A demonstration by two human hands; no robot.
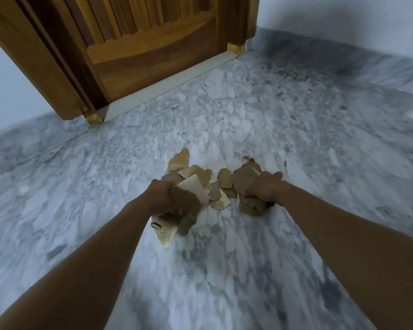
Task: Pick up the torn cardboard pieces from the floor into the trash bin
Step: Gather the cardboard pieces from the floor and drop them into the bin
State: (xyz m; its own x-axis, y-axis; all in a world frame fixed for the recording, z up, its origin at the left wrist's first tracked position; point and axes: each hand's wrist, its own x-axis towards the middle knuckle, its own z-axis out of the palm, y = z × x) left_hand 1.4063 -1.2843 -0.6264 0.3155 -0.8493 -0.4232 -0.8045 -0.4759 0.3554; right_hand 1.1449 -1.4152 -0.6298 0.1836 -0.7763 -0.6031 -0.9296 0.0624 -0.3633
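1. Two bare forearms reach in from 6 o'clock toward the middle of the view, above a grey-white marble floor (pixel 260 110).
2. The left hand (pixel 163 198) has its grip closed, fingers curled round a wad of torn cardboard pieces (pixel 186 201). A pale printed piece (pixel 163 234) sticks out of the wad at the hand's 6 o'clock.
3. The right hand (pixel 264 190) has its grip closed in the same way round a second wad (pixel 244 178) of brown pieces. This wad juts out at the hand's 11 o'clock and again at its 7 o'clock.
4. The loose pieces (pixel 193 173) lie in a small heap on the floor between the two hands, spreading toward 12 o'clock from the left hand.
5. Motion blur hides whether the two held wads touch the floor or hang clear of it.
6. A wooden door (pixel 141 51) stands at 11 o'clock with a pale threshold strip (pixel 177 79) along its foot. A white wall (pixel 343 17) fills the view at 1 o'clock.
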